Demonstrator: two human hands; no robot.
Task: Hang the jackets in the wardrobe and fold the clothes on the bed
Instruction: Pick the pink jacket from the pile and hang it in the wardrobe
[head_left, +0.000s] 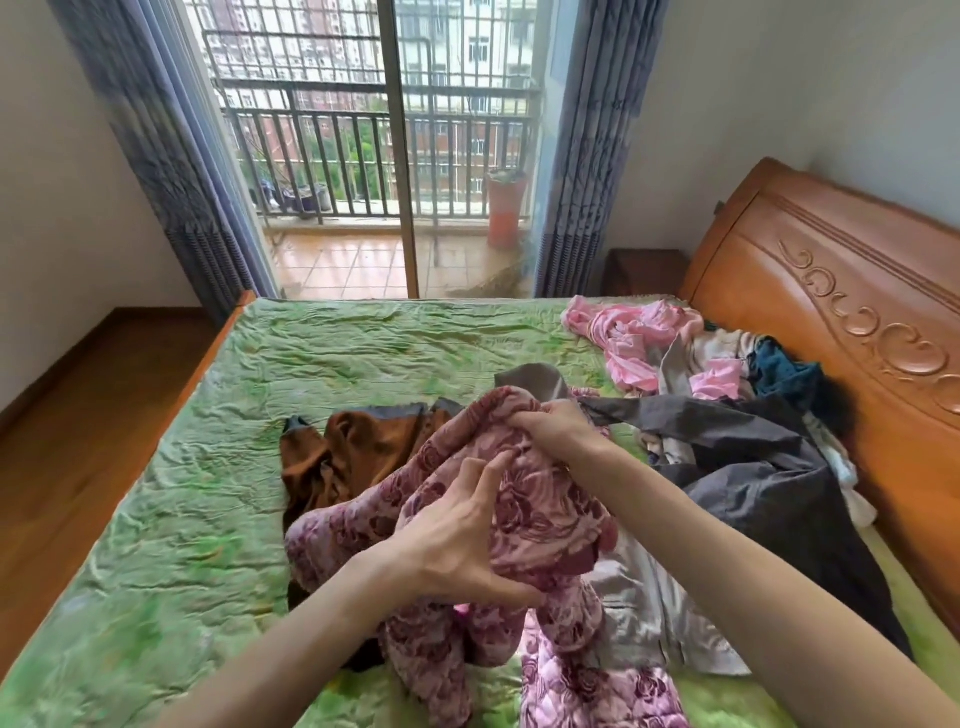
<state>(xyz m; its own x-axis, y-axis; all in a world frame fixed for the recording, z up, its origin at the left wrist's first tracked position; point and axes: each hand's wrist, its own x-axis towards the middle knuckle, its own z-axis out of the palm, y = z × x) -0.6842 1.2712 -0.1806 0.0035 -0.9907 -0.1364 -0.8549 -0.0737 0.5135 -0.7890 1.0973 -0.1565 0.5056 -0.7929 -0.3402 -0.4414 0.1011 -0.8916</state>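
Floral jacket (540, 514) bunched in both hands (462, 540) (556, 426) — mid-bed (171, 519).

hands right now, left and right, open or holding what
Left hand: grips the pink flowered garment.
Right hand: grips the same garment at its top edge.

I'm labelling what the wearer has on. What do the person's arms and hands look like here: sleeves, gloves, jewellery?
Both forearms are bare as far as the frame shows, with no sleeve in view. The left hand and right hand are ungloved, and no ring, watch or bracelet shows on either.
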